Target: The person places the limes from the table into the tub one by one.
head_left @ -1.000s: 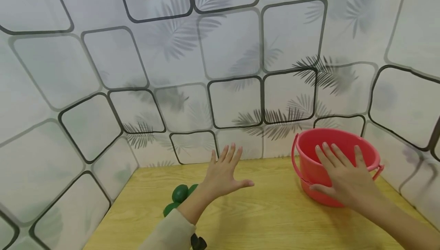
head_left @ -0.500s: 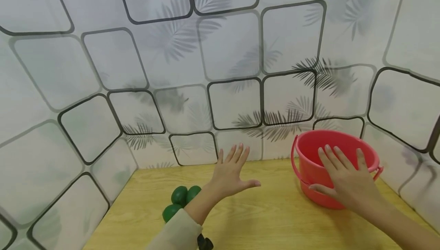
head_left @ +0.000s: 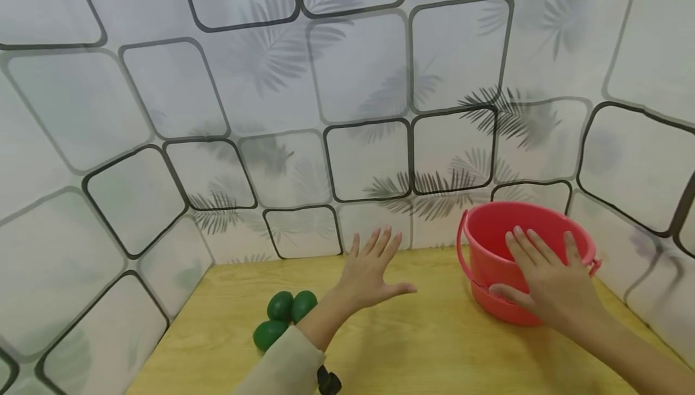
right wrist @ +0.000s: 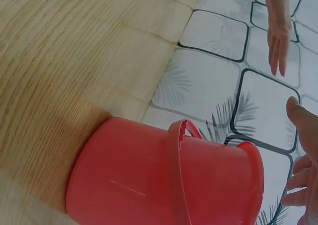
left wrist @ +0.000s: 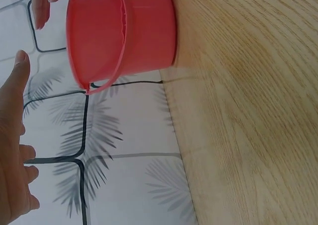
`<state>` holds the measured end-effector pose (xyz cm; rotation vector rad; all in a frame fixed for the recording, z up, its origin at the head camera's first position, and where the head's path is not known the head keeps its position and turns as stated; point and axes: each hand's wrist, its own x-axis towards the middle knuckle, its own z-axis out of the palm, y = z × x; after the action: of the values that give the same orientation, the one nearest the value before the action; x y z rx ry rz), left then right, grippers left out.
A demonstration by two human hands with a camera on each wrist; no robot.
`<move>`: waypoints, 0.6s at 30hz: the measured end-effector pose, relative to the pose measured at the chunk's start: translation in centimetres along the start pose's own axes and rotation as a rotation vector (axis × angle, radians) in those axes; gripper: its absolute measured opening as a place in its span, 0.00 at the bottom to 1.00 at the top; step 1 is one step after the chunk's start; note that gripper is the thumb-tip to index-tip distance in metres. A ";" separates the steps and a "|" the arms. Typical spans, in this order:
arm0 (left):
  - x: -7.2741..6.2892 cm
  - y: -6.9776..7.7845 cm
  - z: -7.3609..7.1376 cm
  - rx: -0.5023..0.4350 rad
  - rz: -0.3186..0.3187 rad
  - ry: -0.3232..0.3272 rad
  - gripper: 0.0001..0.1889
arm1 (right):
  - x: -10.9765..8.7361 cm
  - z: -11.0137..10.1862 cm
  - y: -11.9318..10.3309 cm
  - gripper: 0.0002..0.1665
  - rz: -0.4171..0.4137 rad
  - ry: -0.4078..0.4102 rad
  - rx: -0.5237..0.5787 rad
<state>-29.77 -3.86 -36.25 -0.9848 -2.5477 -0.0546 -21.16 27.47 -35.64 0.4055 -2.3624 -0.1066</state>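
Note:
My left hand (head_left: 367,271) hovers over the middle of the table, fingers straight and spread, holding nothing. Beside its forearm lie several smooth dark green oval things (head_left: 269,335), partly covered by the sleeve. On the right, my right hand (head_left: 554,283) is held up with straight fingers in front of a red plastic bucket (head_left: 491,304). The right wrist view shows that hand (right wrist: 305,170) apart from the bucket (right wrist: 129,180), just beyond its rim. In the left wrist view the bucket stands upright, its handle (left wrist: 124,41) hanging down along the side.
A light wood table (head_left: 412,347) carries everything. Patterned walls (head_left: 369,160) with outlined squares and leaf prints close off the back and both sides. A small black object (head_left: 328,381) shows at the left sleeve's edge.
My left hand has drifted right, uncovering more of the green things. The right hand has barely moved, and the bucket stands in the same place.

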 end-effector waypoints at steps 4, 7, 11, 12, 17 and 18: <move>0.7 0.2 0.0 0.044 0.028 0.012 0.50 | 0.0 0.1 0.2 0.60 -0.008 0.034 -0.003; 1.1 0.4 -0.1 0.063 0.047 0.016 0.49 | -0.2 0.2 0.4 0.61 -0.007 0.056 -0.005; 1.6 0.5 0.0 0.074 0.051 0.000 0.49 | -0.5 0.4 0.4 0.61 -0.025 0.125 -0.009; 1.6 0.6 0.0 0.074 0.052 -0.002 0.49 | -0.5 0.5 0.4 0.61 -0.034 0.152 -0.008; 2.0 1.0 0.2 0.074 0.071 0.020 0.49 | -0.8 0.6 0.6 0.58 -0.063 0.259 0.004; 2.0 1.1 0.2 0.078 0.080 0.030 0.49 | -0.8 0.6 0.7 0.57 -0.063 0.272 0.005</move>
<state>-30.51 -1.71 -35.78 -1.0468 -2.4608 0.0512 -21.20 28.35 -36.52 0.4668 -2.0832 -0.0700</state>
